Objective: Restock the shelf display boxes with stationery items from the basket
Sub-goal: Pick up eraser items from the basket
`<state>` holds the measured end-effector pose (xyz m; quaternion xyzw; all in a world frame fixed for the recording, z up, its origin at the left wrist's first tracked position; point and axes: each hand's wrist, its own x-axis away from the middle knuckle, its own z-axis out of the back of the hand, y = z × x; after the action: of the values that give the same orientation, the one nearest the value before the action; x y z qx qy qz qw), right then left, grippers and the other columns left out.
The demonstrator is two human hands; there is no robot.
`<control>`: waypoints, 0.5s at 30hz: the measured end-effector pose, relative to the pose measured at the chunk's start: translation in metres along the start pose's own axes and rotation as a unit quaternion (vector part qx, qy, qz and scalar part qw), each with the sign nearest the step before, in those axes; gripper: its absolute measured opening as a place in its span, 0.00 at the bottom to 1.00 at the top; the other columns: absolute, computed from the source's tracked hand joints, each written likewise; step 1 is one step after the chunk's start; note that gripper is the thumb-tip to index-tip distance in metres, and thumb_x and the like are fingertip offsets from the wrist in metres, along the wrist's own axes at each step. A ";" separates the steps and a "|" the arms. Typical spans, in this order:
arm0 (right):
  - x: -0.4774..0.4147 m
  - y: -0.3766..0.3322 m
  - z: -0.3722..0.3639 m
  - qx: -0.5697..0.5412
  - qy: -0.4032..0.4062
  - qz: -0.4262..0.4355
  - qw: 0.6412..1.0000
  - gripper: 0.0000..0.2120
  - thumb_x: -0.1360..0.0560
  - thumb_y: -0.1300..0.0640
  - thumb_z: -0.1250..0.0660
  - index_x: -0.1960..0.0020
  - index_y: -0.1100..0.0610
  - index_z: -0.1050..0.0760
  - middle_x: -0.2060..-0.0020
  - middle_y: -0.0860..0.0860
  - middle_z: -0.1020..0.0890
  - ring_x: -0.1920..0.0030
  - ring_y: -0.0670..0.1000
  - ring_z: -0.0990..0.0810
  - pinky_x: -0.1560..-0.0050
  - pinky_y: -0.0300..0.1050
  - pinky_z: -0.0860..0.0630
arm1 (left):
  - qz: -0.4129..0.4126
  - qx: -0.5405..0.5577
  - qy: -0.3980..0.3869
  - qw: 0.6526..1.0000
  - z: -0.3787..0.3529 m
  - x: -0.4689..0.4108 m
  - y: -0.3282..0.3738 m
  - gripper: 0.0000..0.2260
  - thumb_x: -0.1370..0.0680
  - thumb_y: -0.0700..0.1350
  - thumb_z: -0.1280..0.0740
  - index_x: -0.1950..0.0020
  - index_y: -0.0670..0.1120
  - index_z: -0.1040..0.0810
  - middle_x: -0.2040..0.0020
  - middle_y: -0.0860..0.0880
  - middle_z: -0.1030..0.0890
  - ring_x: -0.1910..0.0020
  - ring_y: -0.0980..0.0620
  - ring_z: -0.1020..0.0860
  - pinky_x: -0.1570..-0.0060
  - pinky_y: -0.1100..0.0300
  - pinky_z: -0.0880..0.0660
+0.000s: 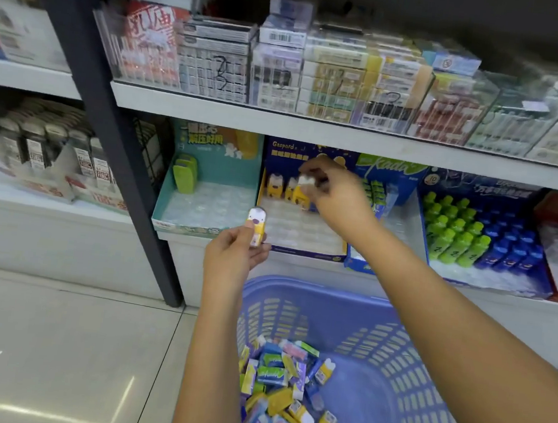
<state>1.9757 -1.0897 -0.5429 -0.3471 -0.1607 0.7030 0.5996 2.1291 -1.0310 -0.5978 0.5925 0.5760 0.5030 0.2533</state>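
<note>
Head view: left hand (235, 255) up at the shelf edge, fingers pinching a yellow-and-white eraser (255, 229) upright, while the right hand (335, 200) is stretched into the navy box (282, 153), fingers curled round a small white piece (306, 180), too blurred to name. Yellow erasers (281, 189) stand at that box's back, the teal box (226, 171) beside it holds green ones (185, 174), and the basket (314, 289) below carries mixed packs (287, 384).

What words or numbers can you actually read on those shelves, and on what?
"Gaspard": dark blue cardboard display box.
"10": navy cardboard box of green and blue bottles.
Chinese text on teal cardboard box: too blurred.
Labels on upper-shelf packets: too small to read.
</note>
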 end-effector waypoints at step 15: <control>-0.043 0.021 -0.064 0.142 -0.017 0.041 0.989 0.08 0.28 0.60 0.31 0.49 0.59 0.21 0.48 0.56 0.22 0.43 0.55 0.27 0.51 0.41 0.32 | -0.021 0.033 -0.002 0.999 0.025 -0.006 0.005 0.03 0.22 0.43 0.33 0.52 0.44 0.23 0.59 0.46 0.18 0.59 0.51 0.16 0.56 0.64 0.19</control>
<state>2.0057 -1.1481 -0.5885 -0.2528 -0.0544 0.7484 0.6108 2.1549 -1.0308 -0.6046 0.5891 0.6039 0.4776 0.2451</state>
